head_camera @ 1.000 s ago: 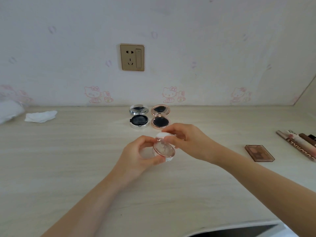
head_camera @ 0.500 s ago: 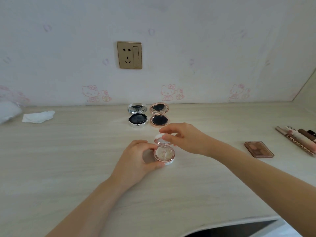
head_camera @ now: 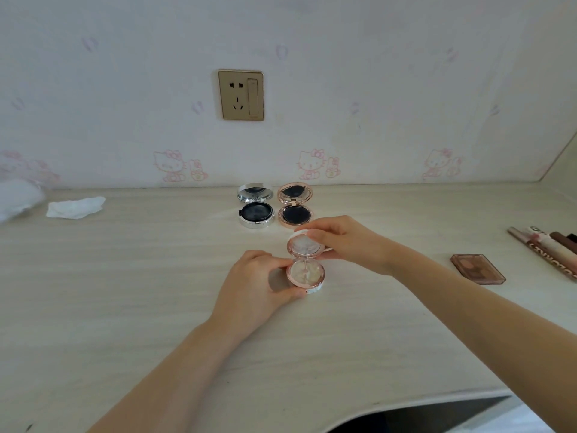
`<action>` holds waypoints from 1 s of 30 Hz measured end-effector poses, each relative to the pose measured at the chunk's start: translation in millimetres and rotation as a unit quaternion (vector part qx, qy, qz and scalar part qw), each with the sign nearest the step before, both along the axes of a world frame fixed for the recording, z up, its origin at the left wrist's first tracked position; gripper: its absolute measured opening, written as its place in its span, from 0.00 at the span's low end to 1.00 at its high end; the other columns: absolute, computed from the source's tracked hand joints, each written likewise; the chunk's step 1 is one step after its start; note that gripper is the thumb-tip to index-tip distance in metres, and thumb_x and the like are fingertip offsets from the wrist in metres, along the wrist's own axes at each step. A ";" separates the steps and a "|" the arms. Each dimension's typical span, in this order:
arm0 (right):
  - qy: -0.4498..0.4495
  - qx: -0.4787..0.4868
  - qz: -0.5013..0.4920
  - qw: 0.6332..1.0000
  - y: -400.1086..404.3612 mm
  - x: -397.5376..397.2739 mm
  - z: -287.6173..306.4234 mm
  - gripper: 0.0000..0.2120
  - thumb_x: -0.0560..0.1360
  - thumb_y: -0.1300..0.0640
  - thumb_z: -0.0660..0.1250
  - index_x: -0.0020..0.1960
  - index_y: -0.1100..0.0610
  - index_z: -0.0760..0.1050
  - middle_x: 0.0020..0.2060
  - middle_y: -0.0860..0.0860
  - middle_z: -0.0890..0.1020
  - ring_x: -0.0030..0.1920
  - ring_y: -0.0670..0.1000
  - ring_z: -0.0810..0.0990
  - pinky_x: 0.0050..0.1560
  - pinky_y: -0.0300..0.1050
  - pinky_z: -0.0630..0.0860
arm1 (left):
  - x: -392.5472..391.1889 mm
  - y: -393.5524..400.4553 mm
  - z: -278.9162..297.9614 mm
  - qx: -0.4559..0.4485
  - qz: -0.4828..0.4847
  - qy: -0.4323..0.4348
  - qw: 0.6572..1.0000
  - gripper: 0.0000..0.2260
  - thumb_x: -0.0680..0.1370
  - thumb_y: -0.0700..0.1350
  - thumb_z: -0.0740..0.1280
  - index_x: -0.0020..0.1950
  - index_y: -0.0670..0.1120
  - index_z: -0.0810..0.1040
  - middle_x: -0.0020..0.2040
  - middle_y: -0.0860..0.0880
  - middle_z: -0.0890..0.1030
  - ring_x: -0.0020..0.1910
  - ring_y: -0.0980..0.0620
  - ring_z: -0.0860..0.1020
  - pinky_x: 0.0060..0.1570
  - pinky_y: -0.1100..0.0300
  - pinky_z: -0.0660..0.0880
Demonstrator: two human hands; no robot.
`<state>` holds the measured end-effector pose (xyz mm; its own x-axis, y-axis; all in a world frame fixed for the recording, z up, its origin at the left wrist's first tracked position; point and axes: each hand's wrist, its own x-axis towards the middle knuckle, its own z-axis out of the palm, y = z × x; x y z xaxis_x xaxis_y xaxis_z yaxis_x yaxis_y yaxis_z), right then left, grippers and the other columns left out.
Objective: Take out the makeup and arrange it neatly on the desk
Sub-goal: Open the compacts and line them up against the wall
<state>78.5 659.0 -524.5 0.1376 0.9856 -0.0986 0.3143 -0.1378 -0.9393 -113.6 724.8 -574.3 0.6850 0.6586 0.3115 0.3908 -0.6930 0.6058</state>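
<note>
A round white and rose-gold compact (head_camera: pixel 307 274) rests on the desk (head_camera: pixel 125 292) at the centre, its hinged lid (head_camera: pixel 305 246) tipped back. My left hand (head_camera: pixel 254 284) grips the base from the left. My right hand (head_camera: pixel 346 240) pinches the lid's far edge. Behind it two other round compacts lie with lids up near the wall: a silver one (head_camera: pixel 256 206) and a rose-gold one (head_camera: pixel 295 205).
A brown eyeshadow palette (head_camera: pixel 477 268) lies to the right, with several slim makeup tubes (head_camera: pixel 549 248) at the right edge. A crumpled white tissue (head_camera: pixel 75 207) and something white (head_camera: pixel 17 198) sit far left. A wall socket (head_camera: pixel 241 95) is above. The desk's front edge curves at lower right.
The compact came down from my hands onto the desk and its lid swung up and back, showing the pale pan inside.
</note>
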 end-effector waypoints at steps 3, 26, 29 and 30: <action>0.012 0.003 -0.001 1.000 -0.5 0.3 0.3 0.11 0.81 0.58 0.60 0.60 0.53 0.78 0.56 0.52 0.82 0.58 0.48 0.80 0.59 0.46 0.78 | 0.9 1.2 0.1 0.016 0.005 0.008 1.000 0.22 0.64 0.60 0.76 0.57 0.60 0.81 0.46 0.56 0.79 0.56 0.57 0.70 0.55 0.62 0.69; -0.094 0.055 -0.175 0.979 -32.6 -14.0 -36.1 0.16 0.78 0.58 0.63 0.66 0.53 0.71 0.58 0.49 0.80 0.56 0.48 0.79 0.62 0.46 0.75 | 4.3 -1.6 -7.9 0.036 0.005 -0.008 0.999 0.21 0.67 0.62 0.72 0.57 0.58 0.80 0.45 0.60 0.78 0.51 0.59 0.72 0.47 0.69 0.67; -0.142 0.063 -0.175 0.972 -41.1 -22.3 -39.7 0.22 0.77 0.56 0.66 0.70 0.54 0.68 0.58 0.48 0.80 0.59 0.46 0.78 0.61 0.38 0.72 | 5.0 -3.9 -7.4 0.046 0.012 -0.005 0.999 0.24 0.65 0.68 0.67 0.57 0.58 0.80 0.44 0.60 0.78 0.50 0.58 0.72 0.47 0.64 0.69; -0.163 0.062 -0.166 0.971 -43.5 -24.9 -41.1 0.24 0.77 0.55 0.67 0.71 0.54 0.66 0.59 0.48 0.80 0.60 0.46 0.77 0.62 0.38 0.72 | 5.1 -4.4 -7.2 0.049 0.011 -0.006 0.999 0.25 0.65 0.69 0.66 0.57 0.58 0.80 0.45 0.60 0.78 0.50 0.58 0.72 0.47 0.63 0.69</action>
<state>53.6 615.5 -565.6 0.4533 0.8831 0.1210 0.5558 -0.1739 -0.8129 -108.5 720.4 -581.5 0.6668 0.6391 0.3835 0.4001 -0.7410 0.5393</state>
